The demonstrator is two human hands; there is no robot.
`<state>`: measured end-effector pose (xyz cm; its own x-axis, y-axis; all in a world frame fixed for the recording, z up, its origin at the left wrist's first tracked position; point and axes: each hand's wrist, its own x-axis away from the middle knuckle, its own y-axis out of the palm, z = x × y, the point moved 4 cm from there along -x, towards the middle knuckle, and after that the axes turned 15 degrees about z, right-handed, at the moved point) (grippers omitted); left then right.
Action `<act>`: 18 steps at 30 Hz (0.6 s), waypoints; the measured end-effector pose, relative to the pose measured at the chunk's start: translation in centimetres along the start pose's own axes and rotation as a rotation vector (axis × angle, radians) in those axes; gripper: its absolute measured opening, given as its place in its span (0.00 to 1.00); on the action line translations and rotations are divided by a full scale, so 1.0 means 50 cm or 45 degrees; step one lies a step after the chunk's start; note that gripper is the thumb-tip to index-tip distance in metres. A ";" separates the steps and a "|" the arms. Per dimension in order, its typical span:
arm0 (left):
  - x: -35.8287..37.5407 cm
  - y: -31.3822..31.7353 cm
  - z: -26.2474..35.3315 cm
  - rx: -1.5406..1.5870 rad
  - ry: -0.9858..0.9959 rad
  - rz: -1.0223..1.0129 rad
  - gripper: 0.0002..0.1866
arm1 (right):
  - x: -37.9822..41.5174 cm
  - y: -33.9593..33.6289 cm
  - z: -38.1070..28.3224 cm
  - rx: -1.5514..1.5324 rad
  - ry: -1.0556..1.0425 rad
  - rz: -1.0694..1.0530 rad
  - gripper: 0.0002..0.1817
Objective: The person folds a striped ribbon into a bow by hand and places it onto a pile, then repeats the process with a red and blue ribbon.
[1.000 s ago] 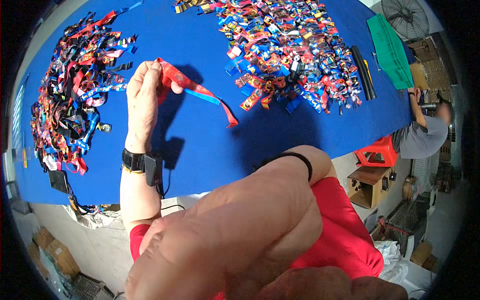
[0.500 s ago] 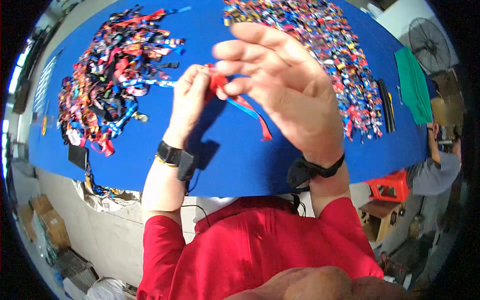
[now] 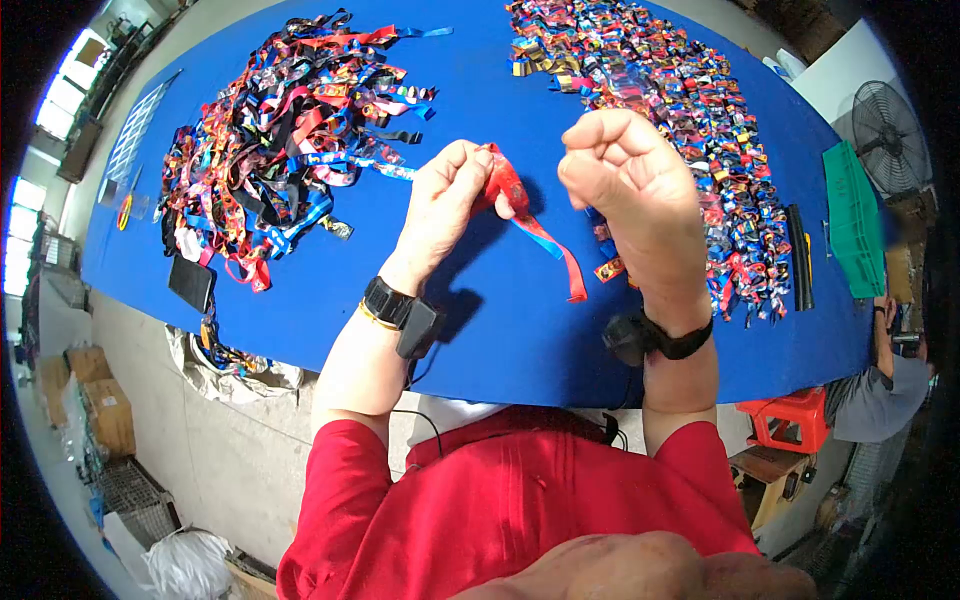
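Observation:
My left hand [image 3: 447, 198] is closed over the blue table, pinching a red printed ribbon strap [image 3: 505, 178] between thumb and fingers. The strap hangs down to the right, showing a blue stretch and a red loose end. To its right, my right hand [image 3: 640, 185] is raised apart from the strap, palm toward me. Its fingers curl in toward the thumb; whether anything small is between them cannot be seen. A loose heap of mixed straps [image 3: 265, 150] lies left of my left hand. Behind my right hand are dense rows of small folded colourful straps [image 3: 650, 70].
The blue tabletop [image 3: 480, 340] fills the middle. A dark flat object [image 3: 190, 283] lies near its left edge, yellow-handled scissors [image 3: 125, 212] farther left. At right are a green crate [image 3: 853, 220], a fan [image 3: 888, 135], a red stool [image 3: 788, 420] and another person's sleeve [image 3: 880, 405].
My right hand has drawn away from the strap to the right, and its spread fingers have curled in. My left hand still grips the strap. The camera view has shifted slightly.

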<state>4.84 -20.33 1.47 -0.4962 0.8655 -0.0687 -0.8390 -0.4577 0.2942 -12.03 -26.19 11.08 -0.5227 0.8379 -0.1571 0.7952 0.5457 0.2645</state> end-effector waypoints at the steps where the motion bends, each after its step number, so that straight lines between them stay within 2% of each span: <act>1: 0.001 0.001 -0.003 0.008 0.003 -0.011 0.12 | -0.002 0.003 -0.001 0.036 -0.019 0.031 0.15; 2: 0.002 0.001 -0.003 0.017 0.006 -0.024 0.12 | -0.004 0.005 -0.001 0.073 -0.039 0.064 0.14; 5: 0.009 0.002 0.006 0.029 -0.061 -0.134 0.12 | -0.014 -0.002 0.022 0.502 -0.199 0.169 0.12; 8: 0.005 -0.005 -0.008 -0.068 -0.035 -0.147 0.12 | -0.017 0.003 0.043 0.928 -0.567 0.145 0.11; 12: 0.014 -0.001 -0.010 -0.037 -0.030 -0.245 0.11 | -0.015 0.010 0.057 0.928 -0.447 -0.013 0.09; 18: 0.017 0.013 0.002 0.155 -0.178 -0.291 0.11 | -0.031 -0.010 0.087 0.827 -0.300 0.072 0.09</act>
<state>3.89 -19.86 1.69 -0.2548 0.9669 -0.0166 -0.8882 -0.2272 0.3993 -10.29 -27.69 7.03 -0.4530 0.8058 -0.3814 0.8804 0.3371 -0.3335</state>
